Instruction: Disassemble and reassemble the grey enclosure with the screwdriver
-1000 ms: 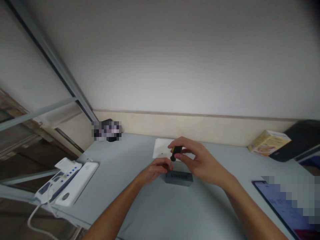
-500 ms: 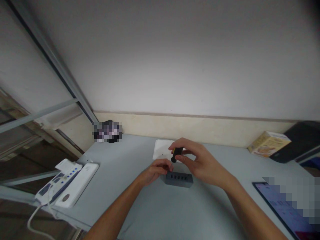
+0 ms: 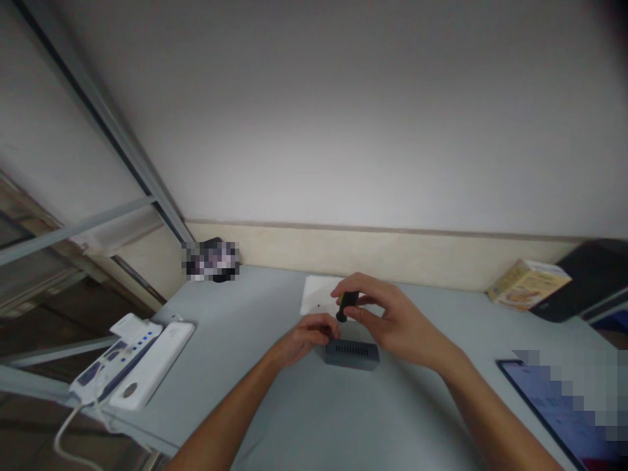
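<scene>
A short screwdriver with a black and yellow handle is gripped in my right hand, thumb below and fingers over the top. It points down over the far-left part of a dark grey vented box. My left hand is closed, its fingertips pinched at that box's left corner, just under the screwdriver. What lies between those fingertips is hidden, and I cannot make out the screwdriver's tip. Behind the hands lies a white sheet with a small dark speck on it.
On the left stand a white power strip with a cable and a long white case. A yellow box leans by a black object at the right back. A tablet lies at the right. Behind the table rises a wall.
Almost nothing differs. Both hands, the screwdriver and the grey box keep their places, and the whole view has shifted very slightly.
</scene>
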`<act>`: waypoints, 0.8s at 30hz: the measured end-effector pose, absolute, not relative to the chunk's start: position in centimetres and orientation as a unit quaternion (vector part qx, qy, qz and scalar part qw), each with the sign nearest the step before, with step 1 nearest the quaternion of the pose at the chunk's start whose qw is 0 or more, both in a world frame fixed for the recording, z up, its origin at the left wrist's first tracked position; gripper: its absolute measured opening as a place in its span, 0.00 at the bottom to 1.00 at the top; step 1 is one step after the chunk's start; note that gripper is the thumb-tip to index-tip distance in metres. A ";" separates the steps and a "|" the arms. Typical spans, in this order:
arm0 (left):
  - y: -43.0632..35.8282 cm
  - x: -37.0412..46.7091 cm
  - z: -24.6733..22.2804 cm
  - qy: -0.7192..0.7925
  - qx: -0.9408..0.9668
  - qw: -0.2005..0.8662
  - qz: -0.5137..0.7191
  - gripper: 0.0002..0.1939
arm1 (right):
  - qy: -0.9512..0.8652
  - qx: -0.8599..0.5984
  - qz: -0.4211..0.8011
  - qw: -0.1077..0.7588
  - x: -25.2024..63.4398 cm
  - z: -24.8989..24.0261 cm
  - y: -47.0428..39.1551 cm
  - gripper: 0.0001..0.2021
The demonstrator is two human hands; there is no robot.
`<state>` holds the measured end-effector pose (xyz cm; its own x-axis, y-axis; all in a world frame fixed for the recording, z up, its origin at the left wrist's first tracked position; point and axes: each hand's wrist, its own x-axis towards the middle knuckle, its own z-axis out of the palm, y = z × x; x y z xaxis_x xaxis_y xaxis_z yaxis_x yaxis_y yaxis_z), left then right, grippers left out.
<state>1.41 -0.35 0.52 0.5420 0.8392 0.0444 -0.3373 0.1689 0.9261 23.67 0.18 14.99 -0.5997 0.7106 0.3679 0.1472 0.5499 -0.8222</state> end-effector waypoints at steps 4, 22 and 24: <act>-0.4 1.3 0.5 0.252 0.502 0.723 0.402 0.09 | -0.802 -0.271 0.390 0.362 23.6 15.0 0.2 0.16; -0.2 1.3 -0.1 0.245 0.502 0.726 0.401 0.11 | -0.800 -0.271 0.393 0.363 23.7 15.2 0.1 0.14; -0.2 1.3 -0.2 0.244 0.499 0.728 0.402 0.11 | -0.801 -0.267 0.393 0.364 23.7 15.2 0.1 0.14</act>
<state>1.27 -0.20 -0.18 0.5573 0.8290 0.0467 -0.3420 0.1780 0.9227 23.66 0.11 15.22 -0.5925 0.7143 0.3724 0.1421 0.5477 -0.8245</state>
